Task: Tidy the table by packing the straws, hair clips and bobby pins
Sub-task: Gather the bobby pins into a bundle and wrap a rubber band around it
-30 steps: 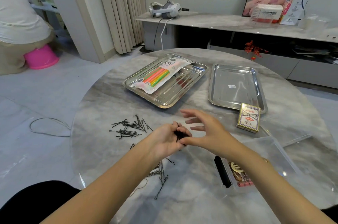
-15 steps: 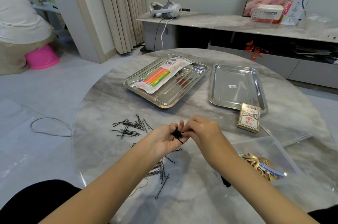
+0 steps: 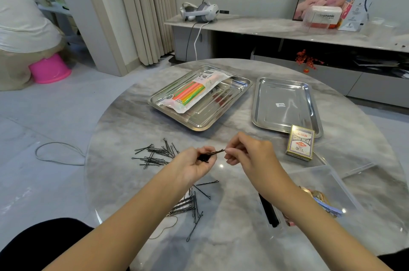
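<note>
My left hand [image 3: 194,164] grips a small bundle of black bobby pins [image 3: 204,157] above the middle of the marble table [image 3: 232,237]. My right hand [image 3: 250,151] pinches the far end of one bobby pin [image 3: 218,151] that sticks out of that bundle. Loose bobby pins lie in a pile [image 3: 155,154] to the left and another pile [image 3: 188,204] under my left forearm. A packet of coloured straws [image 3: 192,92] lies in the left steel tray [image 3: 199,122]. Hair clips [image 3: 325,202] sit in a clear plastic box [image 3: 327,180] at the right.
An empty steel tray [image 3: 285,104] stands at the back right, with a box of playing cards [image 3: 300,142] at its near edge. A black comb-like piece [image 3: 269,211] lies by the clear box. A person sits on a pink stool [image 3: 49,69] far left.
My right hand closed onto the bundle in my left hand, then drew back to the right, pulling one bobby pin partly out. The left hand stayed in place.
</note>
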A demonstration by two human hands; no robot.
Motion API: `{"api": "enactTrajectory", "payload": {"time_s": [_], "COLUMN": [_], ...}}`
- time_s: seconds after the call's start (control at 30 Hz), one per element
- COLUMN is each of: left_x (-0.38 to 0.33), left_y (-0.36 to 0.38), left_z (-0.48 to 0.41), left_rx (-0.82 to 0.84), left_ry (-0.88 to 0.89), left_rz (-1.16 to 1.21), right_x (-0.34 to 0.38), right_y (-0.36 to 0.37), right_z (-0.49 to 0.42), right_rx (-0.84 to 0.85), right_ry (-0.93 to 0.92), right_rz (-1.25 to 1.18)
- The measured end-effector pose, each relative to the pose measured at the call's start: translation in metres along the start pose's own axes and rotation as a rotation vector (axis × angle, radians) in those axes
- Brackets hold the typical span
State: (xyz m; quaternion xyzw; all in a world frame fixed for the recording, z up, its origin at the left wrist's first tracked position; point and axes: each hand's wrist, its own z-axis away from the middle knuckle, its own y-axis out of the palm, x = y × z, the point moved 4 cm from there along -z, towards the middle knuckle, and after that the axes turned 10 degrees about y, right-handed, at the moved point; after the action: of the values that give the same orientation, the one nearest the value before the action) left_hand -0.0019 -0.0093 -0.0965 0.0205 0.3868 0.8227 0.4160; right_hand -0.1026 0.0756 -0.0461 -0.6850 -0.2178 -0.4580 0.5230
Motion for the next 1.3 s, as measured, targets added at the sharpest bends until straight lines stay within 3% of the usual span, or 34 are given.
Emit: {"api": "enactTrajectory", "payload": {"time_s": [0.2, 0.4, 0.5, 0.73, 0.97, 1.03, 1.17, 1.3], "left_x": [0.0, 0.013, 0.017, 0.026, 0.029, 0.028, 0.027, 0.033], "left_y": [0.002, -0.003, -0.001, 0.01, 0.012, 0.013, 0.014, 0.015], "left_z": [0.003, 0.001, 0.006, 0.021, 0.024, 0.024, 0.024, 0.031], "left_rx": [0.019, 0.107, 0.187, 0.442, 0.502, 0.509, 0.538, 0.644], "left_ry": [-0.017, -0.049, -0.037, 0.09, 0.122, 0.138, 0.159, 0.098], "left_rz": [-0.016, -0.287, -0.367, -0.772, -0.701, -0.696, -0.749, -0.828], "right_x": [0.002, -0.002, -0.005, -0.015, -0.009, -0.014, -0.017, -0.015], "right_y": [-0.002, 0.001, 0.0, -0.005, -0.006, -0.005, -0.006, -0.024], "right_z": [-0.001, 0.002, 0.002, -0.001, 0.005, 0.003, -0.006, -0.016], "right_rx": [-0.008, 0.176, 0.146, -0.135, -0.37, -0.328, -0.076, 0.102], "right_ry": [0.057, 0.333, 0.406, 0.334, 0.143, 0.232, 0.505, 0.48], "right_rz": [-0.26, -0.609, -0.715, -0.44, -0.074, -0.144, -0.513, -0.493]}}
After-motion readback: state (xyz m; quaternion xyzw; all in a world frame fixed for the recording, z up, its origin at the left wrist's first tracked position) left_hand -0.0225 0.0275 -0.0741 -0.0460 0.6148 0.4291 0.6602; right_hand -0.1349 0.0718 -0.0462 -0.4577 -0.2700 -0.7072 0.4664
